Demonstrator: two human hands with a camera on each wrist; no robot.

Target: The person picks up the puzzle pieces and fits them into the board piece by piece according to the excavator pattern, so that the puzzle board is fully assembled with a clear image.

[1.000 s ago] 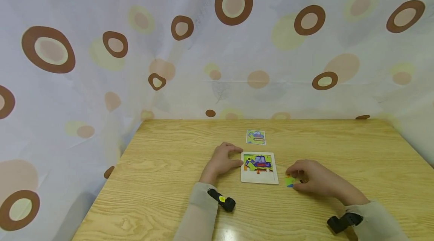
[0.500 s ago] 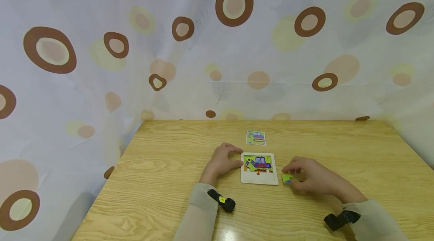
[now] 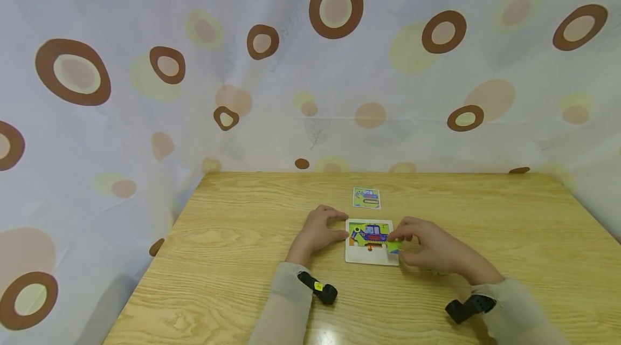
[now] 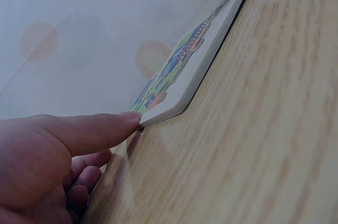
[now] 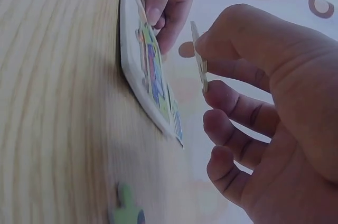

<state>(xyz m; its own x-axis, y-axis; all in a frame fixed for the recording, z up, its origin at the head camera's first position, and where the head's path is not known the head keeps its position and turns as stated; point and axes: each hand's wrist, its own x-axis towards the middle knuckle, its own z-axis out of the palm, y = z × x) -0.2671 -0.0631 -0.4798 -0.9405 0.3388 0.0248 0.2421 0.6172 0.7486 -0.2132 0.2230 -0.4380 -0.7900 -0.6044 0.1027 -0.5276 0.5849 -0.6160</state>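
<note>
A white puzzle tray lies on the table, its upper part filled with a purple digger picture and its lower strip bare white. My left hand rests at the tray's left side, thumb and index finger spread along the edge; the left wrist view has the straight thumb touching the corner. Between thumb and fingers, my right hand pinches a green and blue puzzle piece. That piece overlaps the tray's right side in the head view. Seen from the right wrist, it is edge-on and raised above the tray.
A small picture card showing the digger lies behind the tray. Another green puzzle piece lies on the wooden table, mostly hidden under my right hand in the head view. A spotted cloth hangs behind the table.
My right hand has moved left with the puzzle piece, from the table beside the tray to over its right side. A second piece now shows under that hand. My left hand stays put.
</note>
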